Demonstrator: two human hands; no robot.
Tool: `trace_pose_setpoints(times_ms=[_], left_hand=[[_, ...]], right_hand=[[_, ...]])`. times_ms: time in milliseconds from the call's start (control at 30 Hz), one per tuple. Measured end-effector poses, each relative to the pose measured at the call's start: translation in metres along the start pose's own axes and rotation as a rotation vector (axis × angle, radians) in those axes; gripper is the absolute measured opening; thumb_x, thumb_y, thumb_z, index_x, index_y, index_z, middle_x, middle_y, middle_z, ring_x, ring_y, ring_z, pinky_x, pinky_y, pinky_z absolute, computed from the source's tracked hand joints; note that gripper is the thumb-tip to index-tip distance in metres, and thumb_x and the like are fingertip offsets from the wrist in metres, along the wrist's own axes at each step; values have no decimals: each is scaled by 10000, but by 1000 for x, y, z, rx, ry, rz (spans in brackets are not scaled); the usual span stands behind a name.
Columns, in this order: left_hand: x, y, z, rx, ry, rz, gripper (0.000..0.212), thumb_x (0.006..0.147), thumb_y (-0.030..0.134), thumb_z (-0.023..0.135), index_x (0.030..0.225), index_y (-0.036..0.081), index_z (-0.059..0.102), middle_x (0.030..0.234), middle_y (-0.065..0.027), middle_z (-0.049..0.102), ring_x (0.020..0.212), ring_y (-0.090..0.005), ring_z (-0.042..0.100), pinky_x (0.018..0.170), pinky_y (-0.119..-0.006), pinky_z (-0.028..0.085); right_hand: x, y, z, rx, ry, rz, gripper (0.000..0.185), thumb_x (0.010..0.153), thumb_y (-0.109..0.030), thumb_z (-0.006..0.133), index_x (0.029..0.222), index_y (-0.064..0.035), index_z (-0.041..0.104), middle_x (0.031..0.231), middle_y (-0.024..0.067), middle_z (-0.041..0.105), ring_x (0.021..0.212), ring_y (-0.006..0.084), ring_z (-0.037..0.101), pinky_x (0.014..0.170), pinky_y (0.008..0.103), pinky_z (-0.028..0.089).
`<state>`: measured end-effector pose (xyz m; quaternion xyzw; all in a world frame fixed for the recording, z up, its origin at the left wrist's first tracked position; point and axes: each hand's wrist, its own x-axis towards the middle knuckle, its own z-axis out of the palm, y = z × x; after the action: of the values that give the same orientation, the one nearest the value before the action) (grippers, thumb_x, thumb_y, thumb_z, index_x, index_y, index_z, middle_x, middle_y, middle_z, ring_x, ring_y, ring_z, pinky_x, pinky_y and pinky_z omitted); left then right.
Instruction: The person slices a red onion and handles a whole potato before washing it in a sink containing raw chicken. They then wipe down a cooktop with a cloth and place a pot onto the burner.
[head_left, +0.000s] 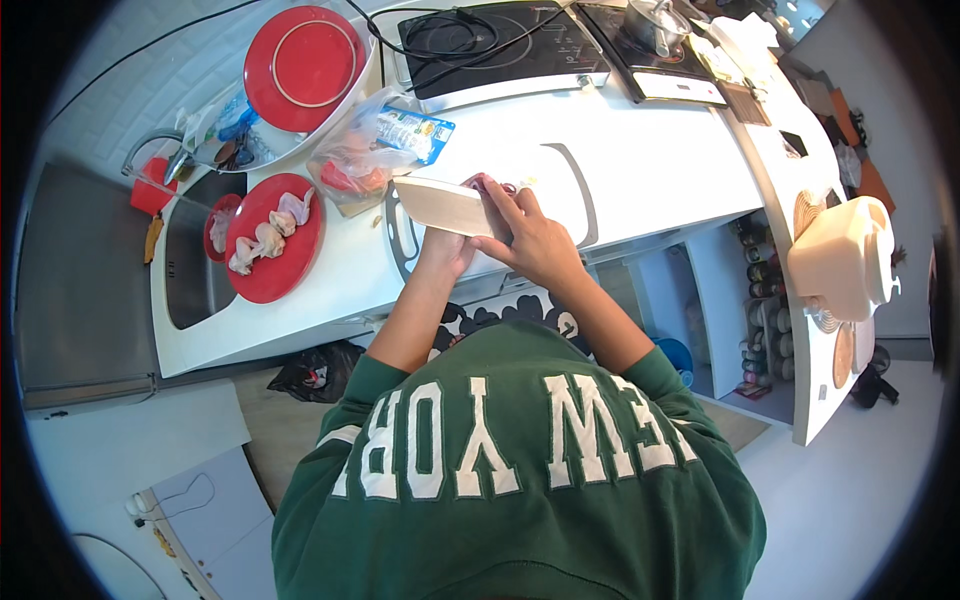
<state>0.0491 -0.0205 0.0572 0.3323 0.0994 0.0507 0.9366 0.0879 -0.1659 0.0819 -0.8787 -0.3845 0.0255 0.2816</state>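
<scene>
A broad-bladed kitchen knife (446, 206) is held tilted over a white cutting board with grey edges (561, 214). My right hand (536, 236) is at the blade's right end, with thumb and fingers across it. Beneath the blade is my left hand (448, 253); its fingers are mostly hidden, so its grip does not show. The knife's handle is hidden too. Sliced red onion (504, 187) shows just beyond the blade, by my right fingertips. Raw chicken wings (268, 240) lie on a red plate (296, 259) to the left, partly over the sink's edge.
Plastic bags with red items (356, 176) and a blue-white packet (416, 133) sit behind the board. Left are the sink (199, 289), a running faucet (154, 136) and a white basin (358, 97) with a large red plate. Cooktops (517, 45) with a cable and a pot (656, 26) stand at the back.
</scene>
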Motion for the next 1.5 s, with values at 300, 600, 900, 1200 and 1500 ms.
trace_pose_setpoints(times_ms=[300,600,900,1200,1500], left_hand=[[6,-4,-5,156,191,26,245,945,124,524,1154,-1,546,1112,-107,608,1034,-174,584,918,-294,481],[9,-5,-6,268,89,38,310,1008,85,331,1227,-76,478,1158,-160,567,1070,-202,564,1006,-328,441],[5,1,-20,27,13,-14,326,998,74,355,1284,-65,429,1204,-181,535,1165,-247,538,1051,-325,426],[9,-3,-26,-108,58,-26,314,968,15,385,1267,-62,441,1196,-202,519,1156,-290,542,1055,-322,442],[9,-3,-26,-300,4,-12,295,972,32,361,1209,-122,444,1190,-223,520,1162,-325,533,1058,-370,444]], right_hand=[[5,8,1,165,0,68,675,815,-540,612,1381,-231,412,1063,178,525,870,333,634,710,397,533],[17,26,9,830,-64,288,574,927,-470,509,1346,-81,465,1011,89,563,741,143,556,566,256,457],[13,35,-5,868,-133,419,538,969,-459,419,1385,-119,445,873,45,539,471,38,384,424,196,347],[14,37,-3,738,-159,442,616,899,-533,525,1305,-71,499,964,126,609,689,140,568,531,265,456],[12,27,-13,761,-143,318,580,916,-488,524,1343,-100,460,993,133,576,683,149,543,534,267,457]])
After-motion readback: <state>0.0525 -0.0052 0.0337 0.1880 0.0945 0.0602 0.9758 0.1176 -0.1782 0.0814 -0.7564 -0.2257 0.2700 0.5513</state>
